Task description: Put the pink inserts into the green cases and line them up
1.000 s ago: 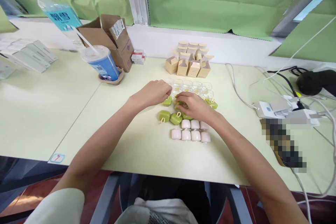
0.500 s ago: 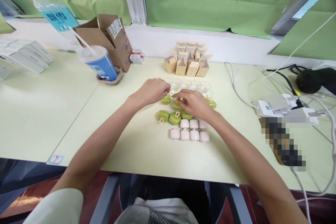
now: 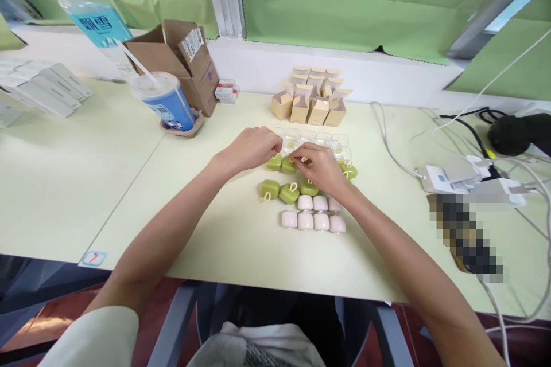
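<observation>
Small green cases with pale yellow loops stand in two rows on the table. My left hand (image 3: pixel 255 148) is closed at the leftmost case of the back row, a green case (image 3: pixel 274 163), its fingertips at the loop. Beside it stands a second green case (image 3: pixel 288 166), pinched near its top by my right hand (image 3: pixel 321 165), which hides other cases behind its palm. In the front row, a green case (image 3: pixel 270 190) lies with its loop toward me. Pale pink cases (image 3: pixel 305 221) form two rows nearer me. Clear plastic cups (image 3: pixel 323 138) stand behind the green cases.
Open small cardboard boxes (image 3: pixel 319 110) stand by the wall. To the left are a blue drink cup (image 3: pixel 170 106), a brown carton (image 3: pixel 200 77) and a large bottle (image 3: pixel 97 23). A power strip (image 3: pixel 443 178) and cables lie at the right.
The green case at my right fingertips has shifted back and left, up beside the leftmost case. My right hand moved slightly with it; the left hand stays at its case.
</observation>
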### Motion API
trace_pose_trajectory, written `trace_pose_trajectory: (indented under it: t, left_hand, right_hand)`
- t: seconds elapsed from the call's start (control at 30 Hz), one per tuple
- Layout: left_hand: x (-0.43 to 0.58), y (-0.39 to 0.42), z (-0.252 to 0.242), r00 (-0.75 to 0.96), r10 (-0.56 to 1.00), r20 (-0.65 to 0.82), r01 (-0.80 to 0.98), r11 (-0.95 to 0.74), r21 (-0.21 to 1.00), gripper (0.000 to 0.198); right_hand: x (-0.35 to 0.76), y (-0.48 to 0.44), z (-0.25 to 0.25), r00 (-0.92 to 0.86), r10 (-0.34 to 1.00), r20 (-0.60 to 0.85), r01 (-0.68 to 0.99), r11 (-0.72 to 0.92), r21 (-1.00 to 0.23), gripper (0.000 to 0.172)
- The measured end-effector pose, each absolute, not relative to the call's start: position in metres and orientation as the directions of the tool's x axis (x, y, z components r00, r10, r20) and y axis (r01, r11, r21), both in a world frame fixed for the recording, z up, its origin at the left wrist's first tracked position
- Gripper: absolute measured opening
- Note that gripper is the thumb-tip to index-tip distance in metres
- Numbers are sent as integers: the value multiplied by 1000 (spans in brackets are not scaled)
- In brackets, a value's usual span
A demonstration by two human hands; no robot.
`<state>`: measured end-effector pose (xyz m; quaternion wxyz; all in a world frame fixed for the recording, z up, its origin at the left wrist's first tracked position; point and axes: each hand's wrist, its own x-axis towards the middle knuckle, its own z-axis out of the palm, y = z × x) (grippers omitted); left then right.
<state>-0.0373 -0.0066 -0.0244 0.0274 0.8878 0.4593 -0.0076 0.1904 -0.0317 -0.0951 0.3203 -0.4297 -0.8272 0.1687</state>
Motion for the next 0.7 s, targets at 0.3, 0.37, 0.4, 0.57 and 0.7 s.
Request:
trace_pose_trajectory:
  t: [0.3,0.37,0.4,0.57,0.7]
  left_hand:
    - [-37,-5,-26,581,813,-43,814,-579,42,32]
    - [-37,-6,-25,574,818,-45,819,-573,35,33]
    - [-36,-6,-24,571,820,-44,821,-570,33,33]
    - [-37,-6,-26,568,821,-50,823,-567,30,31]
    - [-37,-5,-25,563,824,-66,826,-563,24,29]
  right_hand:
    - [189,-30,-100,-440,789,429,661,608,-440,30]
    - [188,-30,-101,-454,780,431,671,617,-410,30]
    - [188,-30,-102,-459,775,434,674,622,-398,30]
    - [190,-28,-105,-466,758,457,662,641,-388,29]
    - [192,-26,-104,-468,757,456,661,643,-387,28]
